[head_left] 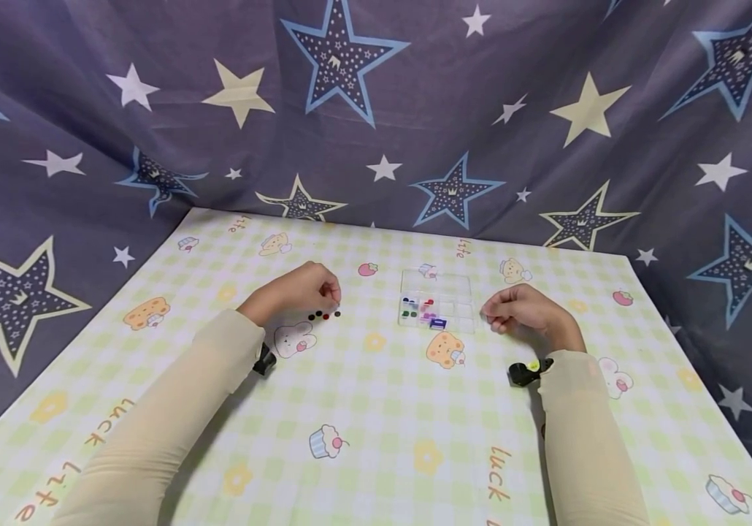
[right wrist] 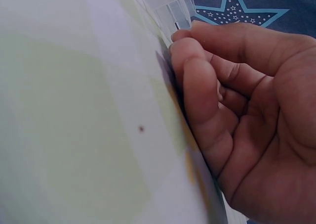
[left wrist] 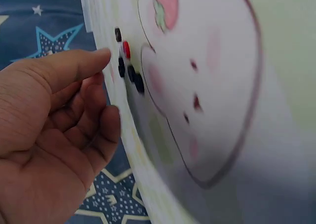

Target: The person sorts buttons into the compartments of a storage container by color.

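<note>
My left hand hovers beside several small black beads and a red bead on the tablecloth. In the left wrist view its thumb reaches out toward the black beads and the red bead, the other fingers loosely curled; nothing shows between them. Right of centre lies a clear compartment box, its lid laid back, with small blue, green, red and purple pieces in its left compartments. My right hand rests at the box's right side, fingers loosely bent, no object visible in it.
A checked tablecloth with printed cartoons covers the table. Behind and at both sides hangs a dark curtain with stars. Each wrist carries a small black camera, such as the right one.
</note>
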Action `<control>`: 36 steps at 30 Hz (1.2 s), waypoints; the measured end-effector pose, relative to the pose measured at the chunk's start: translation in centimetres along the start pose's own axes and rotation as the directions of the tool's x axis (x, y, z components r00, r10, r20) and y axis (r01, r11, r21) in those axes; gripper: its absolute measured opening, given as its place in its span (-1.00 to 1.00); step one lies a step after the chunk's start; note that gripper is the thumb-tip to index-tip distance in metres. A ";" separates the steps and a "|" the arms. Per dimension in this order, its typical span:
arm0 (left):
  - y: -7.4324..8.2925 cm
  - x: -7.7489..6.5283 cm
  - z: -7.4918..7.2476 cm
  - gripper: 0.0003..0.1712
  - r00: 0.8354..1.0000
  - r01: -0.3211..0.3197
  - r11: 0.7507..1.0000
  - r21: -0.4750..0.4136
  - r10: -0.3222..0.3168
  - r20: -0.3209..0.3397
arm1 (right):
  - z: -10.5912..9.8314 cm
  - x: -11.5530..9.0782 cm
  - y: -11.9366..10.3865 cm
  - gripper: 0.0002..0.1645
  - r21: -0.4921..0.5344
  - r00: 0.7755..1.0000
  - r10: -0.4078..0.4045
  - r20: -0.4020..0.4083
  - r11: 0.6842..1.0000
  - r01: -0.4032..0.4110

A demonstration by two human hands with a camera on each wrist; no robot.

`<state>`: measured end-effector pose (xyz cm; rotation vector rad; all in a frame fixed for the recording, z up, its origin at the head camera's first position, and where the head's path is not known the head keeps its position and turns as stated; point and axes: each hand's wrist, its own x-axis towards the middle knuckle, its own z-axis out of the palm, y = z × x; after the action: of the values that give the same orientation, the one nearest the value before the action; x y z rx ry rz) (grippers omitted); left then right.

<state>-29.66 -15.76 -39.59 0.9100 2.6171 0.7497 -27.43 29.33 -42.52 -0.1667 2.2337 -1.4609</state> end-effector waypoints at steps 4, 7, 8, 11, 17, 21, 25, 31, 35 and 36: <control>-0.7 -0.7 -0.3 -0.87 0.998 0.013 1.000 -0.012 -0.012 0.063 | 0.0 0.0 0.0 -0.67 0.008 1.000 0.001 0.004 1.000 -0.001; -1.1 -1.0 -0.5 -0.85 0.996 0.008 1.000 -0.008 -0.007 0.085 | 0.0 0.0 0.0 -0.67 0.008 1.000 -0.001 0.006 1.000 0.000; -1.1 -1.1 -0.5 -0.85 0.996 0.007 1.000 -0.004 -0.006 0.087 | 0.0 0.0 0.0 -0.67 0.009 1.000 -0.002 0.008 1.000 0.002; -1.0 -1.3 -0.6 -0.86 0.995 0.001 1.000 0.017 -0.003 0.095 | 0.0 -0.1 0.0 -0.67 0.009 1.000 -0.007 0.012 1.000 0.006; -1.0 -1.4 -0.5 -0.88 0.995 -0.003 0.999 0.045 -0.001 0.101 | 0.0 -0.2 -0.1 -0.68 -0.003 1.000 -0.018 0.015 1.000 0.018; -0.9 -1.5 -0.5 -0.87 0.994 -0.005 0.999 0.040 0.000 0.109 | 0.0 -0.1 0.0 -0.68 -0.006 1.000 -0.016 0.014 1.000 0.016; -0.6 -1.5 -0.5 -0.84 0.992 -0.005 1.000 0.025 0.002 0.125 | 0.0 -0.1 0.0 -0.69 -0.010 1.000 -0.016 0.015 1.000 0.016; -0.5 -1.4 -0.6 -0.83 0.989 0.002 0.999 0.033 -0.007 0.151 | 0.1 -0.2 -0.1 -0.69 -0.005 1.000 -0.018 0.015 1.000 0.018; -0.5 -1.3 -0.8 -0.88 0.984 0.008 0.999 0.054 -0.018 0.178 | 0.2 -0.3 -0.2 -0.70 -0.001 1.000 -0.017 0.014 1.000 0.017; -0.5 -1.3 -0.9 -0.89 0.982 0.010 0.998 0.058 -0.020 0.186 | 0.2 -0.3 -0.2 -0.70 0.001 1.000 -0.016 0.013 1.000 0.016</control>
<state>-29.24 -17.25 -38.98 0.9271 2.4888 0.5600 -27.12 29.14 -42.29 -0.1938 2.2266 -1.4647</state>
